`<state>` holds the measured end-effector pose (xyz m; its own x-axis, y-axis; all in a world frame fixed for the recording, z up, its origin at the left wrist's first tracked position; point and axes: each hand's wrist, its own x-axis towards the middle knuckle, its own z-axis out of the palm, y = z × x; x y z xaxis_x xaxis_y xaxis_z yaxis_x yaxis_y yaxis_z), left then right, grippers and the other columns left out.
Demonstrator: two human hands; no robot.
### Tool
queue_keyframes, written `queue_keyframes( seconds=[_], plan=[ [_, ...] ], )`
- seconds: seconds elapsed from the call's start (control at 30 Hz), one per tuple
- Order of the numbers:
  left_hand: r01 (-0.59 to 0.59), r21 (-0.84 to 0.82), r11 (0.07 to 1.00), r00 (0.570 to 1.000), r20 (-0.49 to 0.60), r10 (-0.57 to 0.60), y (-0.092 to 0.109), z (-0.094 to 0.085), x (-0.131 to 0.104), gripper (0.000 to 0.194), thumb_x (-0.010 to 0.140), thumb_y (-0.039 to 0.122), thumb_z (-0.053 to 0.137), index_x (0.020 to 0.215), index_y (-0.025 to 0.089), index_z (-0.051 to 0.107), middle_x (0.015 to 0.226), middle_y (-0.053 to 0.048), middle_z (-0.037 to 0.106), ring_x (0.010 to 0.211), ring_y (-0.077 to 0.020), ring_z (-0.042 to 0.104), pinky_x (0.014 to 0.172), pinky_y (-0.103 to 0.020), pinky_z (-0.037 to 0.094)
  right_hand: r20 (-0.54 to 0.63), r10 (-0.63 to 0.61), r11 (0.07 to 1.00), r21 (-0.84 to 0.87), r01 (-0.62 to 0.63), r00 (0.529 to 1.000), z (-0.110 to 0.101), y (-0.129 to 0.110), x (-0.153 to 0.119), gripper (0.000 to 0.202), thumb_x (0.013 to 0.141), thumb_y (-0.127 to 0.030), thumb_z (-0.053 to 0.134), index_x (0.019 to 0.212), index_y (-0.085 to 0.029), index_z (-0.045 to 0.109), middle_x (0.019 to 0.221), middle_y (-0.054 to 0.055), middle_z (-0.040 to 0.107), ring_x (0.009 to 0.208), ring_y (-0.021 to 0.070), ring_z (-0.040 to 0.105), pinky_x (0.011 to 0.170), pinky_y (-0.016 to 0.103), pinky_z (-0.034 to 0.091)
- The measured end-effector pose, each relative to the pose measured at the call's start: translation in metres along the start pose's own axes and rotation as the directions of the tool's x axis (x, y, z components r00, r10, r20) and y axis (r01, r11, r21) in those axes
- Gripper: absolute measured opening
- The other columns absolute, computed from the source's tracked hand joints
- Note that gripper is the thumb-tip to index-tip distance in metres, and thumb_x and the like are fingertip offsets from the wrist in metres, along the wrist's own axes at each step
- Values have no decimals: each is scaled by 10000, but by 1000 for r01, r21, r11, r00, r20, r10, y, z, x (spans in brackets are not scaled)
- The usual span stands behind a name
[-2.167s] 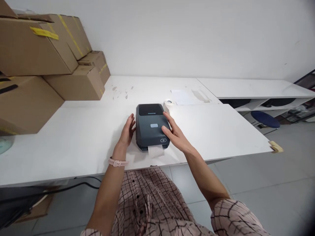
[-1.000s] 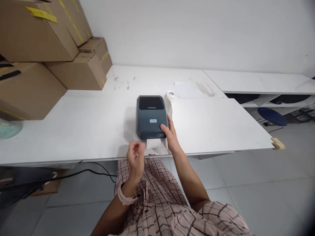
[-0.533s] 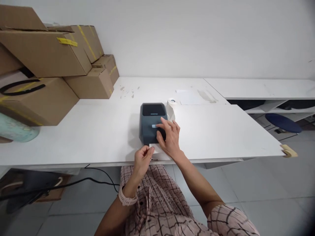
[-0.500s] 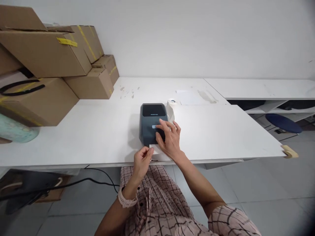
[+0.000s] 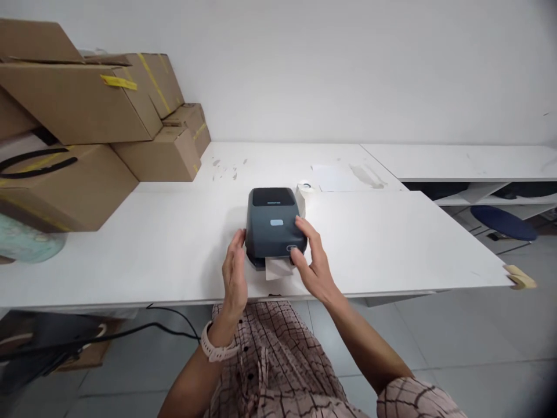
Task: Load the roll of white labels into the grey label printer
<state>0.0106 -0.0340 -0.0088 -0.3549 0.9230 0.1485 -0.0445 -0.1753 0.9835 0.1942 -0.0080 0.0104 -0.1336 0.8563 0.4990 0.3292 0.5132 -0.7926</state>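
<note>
A dark grey label printer (image 5: 265, 235) with a black window on top stands near the table's front edge. A white paper label (image 5: 278, 270) sticks out of its front slot. My left hand (image 5: 235, 273) is open, its fingers straight along the printer's left side. On the right, my right hand (image 5: 315, 264) has its fingers apart at the side of the cover, with the thumb at the front corner beside a small oval mark. Whether the cover is slightly raised I cannot tell.
Behind the printer's right side is a roll of white labels (image 5: 305, 187). A white paper sheet (image 5: 331, 177) lies farther back. Cardboard boxes (image 5: 87, 104) are stacked at the left, near a pale green bottle (image 5: 32, 241). A blue stool (image 5: 503, 223) stands beyond the table's right end.
My left hand has let go of the label and moved up to the printer's left side. My right hand has moved from the printer's top to its right front corner.
</note>
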Motion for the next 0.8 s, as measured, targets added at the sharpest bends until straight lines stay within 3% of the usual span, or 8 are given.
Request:
queue_keyframes(
  seconds=[0.13,0.23,0.3,0.4,0.47,0.57,0.7,0.8],
  plan=[
    [-144,-75,987,990,-7,144,16,-1,32,606,1018,557,464,1537,247,480,1489,-106,623,1481,-285,487,1273,-471,317,-36,17,988,156,-11,999,-8,-8,27,555,1046,-571,441,1576,-420,372,1668,0,400,1563,291,339,1288,551,308],
    [-172,-73,982,983,48,176,23,1,70,664,943,460,628,1551,265,447,1492,-119,615,1507,-308,448,1274,-504,287,-69,-38,983,175,50,997,-8,-15,60,597,1055,-609,366,1616,-432,268,1724,-36,291,1607,275,248,1308,551,262],
    [-120,-25,992,983,137,122,17,3,94,804,827,343,748,1561,294,425,1619,-113,481,1572,-332,329,1287,-524,237,-80,-69,990,114,78,994,-5,-18,83,645,1047,-657,310,1639,-439,178,1750,-56,204,1629,265,175,1320,545,226],
    [95,29,995,958,269,-99,-4,6,117,919,722,247,784,1565,302,423,1708,-102,332,1607,-358,222,1286,-539,229,-89,-113,994,-8,112,990,1,-15,119,710,1022,-727,241,1652,-442,81,1763,-66,126,1644,261,85,1328,550,166],
    [211,3,977,924,325,-200,-21,7,122,986,698,235,792,1592,286,379,1681,-113,381,1567,-360,325,1265,-525,299,-95,-142,989,-53,138,985,5,-10,144,713,1020,-736,201,1652,-445,41,1764,-58,111,1646,262,69,1324,565,147],
    [286,-40,957,908,331,-257,-37,7,120,1050,690,251,819,1617,264,325,1641,-130,438,1478,-351,468,1217,-507,396,-81,-174,980,-111,165,981,7,3,180,690,1040,-700,161,1654,-420,21,1765,-26,113,1645,267,72,1313,579,151],
    [280,-26,960,909,328,-257,-40,5,118,1003,718,306,839,1598,266,360,1660,-129,409,1495,-349,441,1212,-498,405,-26,-212,952,-230,201,977,5,24,223,663,1062,-632,148,1659,-375,16,1767,8,116,1640,283,92,1294,602,179],
    [262,-6,965,909,338,-245,-40,4,118,969,740,339,831,1593,292,373,1668,-113,402,1506,-360,425,1192,-488,432,-2,-253,925,-294,241,968,4,32,239,689,1055,-640,171,1661,-357,4,1760,35,144,1633,310,112,1278,635,189]
  ],
)
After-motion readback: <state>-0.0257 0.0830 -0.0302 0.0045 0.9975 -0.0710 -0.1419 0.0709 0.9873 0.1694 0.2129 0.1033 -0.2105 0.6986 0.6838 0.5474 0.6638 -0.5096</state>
